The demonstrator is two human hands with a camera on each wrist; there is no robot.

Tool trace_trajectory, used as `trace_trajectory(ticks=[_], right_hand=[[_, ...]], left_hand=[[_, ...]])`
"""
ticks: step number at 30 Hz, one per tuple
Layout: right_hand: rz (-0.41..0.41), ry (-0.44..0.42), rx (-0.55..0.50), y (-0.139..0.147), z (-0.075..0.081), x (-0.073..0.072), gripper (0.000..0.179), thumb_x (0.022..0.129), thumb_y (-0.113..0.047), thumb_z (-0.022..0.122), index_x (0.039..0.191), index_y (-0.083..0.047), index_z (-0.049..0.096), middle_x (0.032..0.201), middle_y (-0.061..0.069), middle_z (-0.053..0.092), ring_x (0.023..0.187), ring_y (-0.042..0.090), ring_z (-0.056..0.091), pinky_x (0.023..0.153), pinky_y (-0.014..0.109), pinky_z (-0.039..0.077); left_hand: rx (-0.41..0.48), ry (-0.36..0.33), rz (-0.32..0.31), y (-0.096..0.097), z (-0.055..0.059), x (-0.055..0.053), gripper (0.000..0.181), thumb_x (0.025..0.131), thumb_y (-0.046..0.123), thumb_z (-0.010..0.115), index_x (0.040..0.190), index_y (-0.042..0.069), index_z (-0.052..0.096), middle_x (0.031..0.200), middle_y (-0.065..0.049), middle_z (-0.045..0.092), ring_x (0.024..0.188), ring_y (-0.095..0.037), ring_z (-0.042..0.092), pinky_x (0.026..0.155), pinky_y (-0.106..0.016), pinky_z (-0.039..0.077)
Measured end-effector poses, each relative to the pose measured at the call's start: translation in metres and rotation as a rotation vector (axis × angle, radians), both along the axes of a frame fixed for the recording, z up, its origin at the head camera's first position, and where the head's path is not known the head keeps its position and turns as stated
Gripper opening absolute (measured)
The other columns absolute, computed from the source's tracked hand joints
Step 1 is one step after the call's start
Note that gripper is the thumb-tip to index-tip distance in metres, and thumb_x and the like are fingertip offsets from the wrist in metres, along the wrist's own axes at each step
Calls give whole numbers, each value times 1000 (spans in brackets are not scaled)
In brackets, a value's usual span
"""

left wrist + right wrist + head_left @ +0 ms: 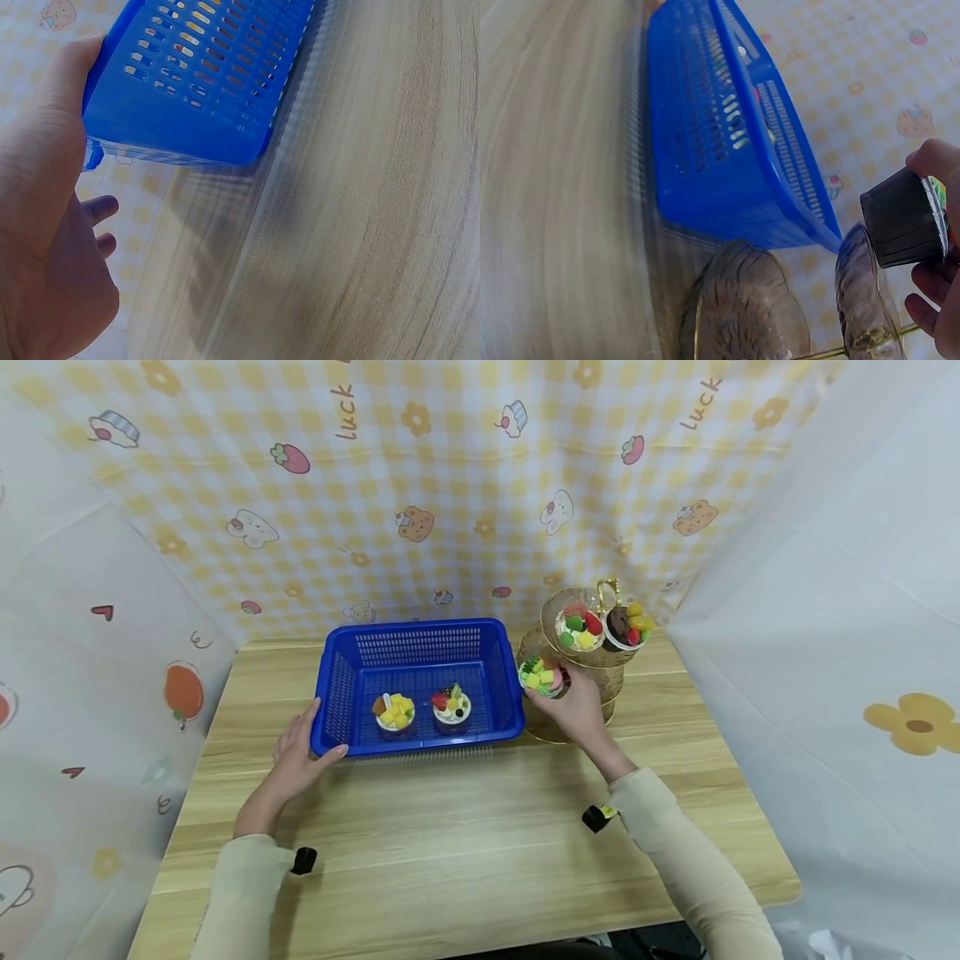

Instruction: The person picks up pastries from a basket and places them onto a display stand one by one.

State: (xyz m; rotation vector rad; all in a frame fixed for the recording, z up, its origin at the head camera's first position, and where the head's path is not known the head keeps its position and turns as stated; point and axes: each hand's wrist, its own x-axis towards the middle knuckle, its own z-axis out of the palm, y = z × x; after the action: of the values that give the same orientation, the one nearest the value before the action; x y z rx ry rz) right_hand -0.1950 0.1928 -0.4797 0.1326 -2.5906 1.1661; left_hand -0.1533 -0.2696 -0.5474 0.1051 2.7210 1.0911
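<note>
A blue plastic basket [420,749] holds two fruit-topped cupcakes, one with yellow cubes [395,713] and one with red and green pieces [452,706]. At its front left corner my left hand [296,760] holds the rim, thumb at the front and fingers along the side. My right hand [581,706] grips another fruit cupcake [542,677] in a black cup [902,217], tipped sideways in the right wrist view. This cupcake is beside the tiered amber stand [611,681], close to the basket's right end. On the top tier sit a fruit cupcake [579,628] and a chocolate one [626,627].
The gold handle [608,593] of the stand rises at the back right. Wavy-edged clear tiers [754,307] lie close under my right hand. A checked cloth [450,527] hangs behind the wooden table [465,835].
</note>
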Motion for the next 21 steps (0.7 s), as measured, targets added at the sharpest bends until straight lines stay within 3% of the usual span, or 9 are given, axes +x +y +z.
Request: trace_trajectory(ticks=[7,12,16,21], right_hand=[[-71,-23,-54,6,-3,-6,60,76,-35,84,123,-3,62,112,18,69,101,34,65,85,48,52],[-157,-25,-15,7,-10,-11,62,76,-37,84,124,-7,61,116,17,67,107,34,64,92,49,49],[-228,31,21,5,-15,-15,64,74,-42,84,123,-9,61,116,16,68,109,35,62,94,50,47],[-309,147,80,-1,-18,-19,61,72,-46,84,116,-8,66,107,14,72,101,36,65,87,51,50]], left_hand=[[4,-2,0,0,1,0,100,94,52,60,159,30,-12,167,-22,-2,150,-51,-10,112,-74,-9],[9,-8,0,0,0,0,99,94,52,60,159,30,-13,167,-22,-2,150,-51,-11,112,-75,-9],[6,-12,4,1,0,0,100,94,53,60,158,31,-13,167,-21,-3,150,-51,-11,112,-74,-9],[2,-15,8,1,1,0,100,94,54,59,158,31,-13,167,-20,-4,150,-51,-10,113,-74,-8]])
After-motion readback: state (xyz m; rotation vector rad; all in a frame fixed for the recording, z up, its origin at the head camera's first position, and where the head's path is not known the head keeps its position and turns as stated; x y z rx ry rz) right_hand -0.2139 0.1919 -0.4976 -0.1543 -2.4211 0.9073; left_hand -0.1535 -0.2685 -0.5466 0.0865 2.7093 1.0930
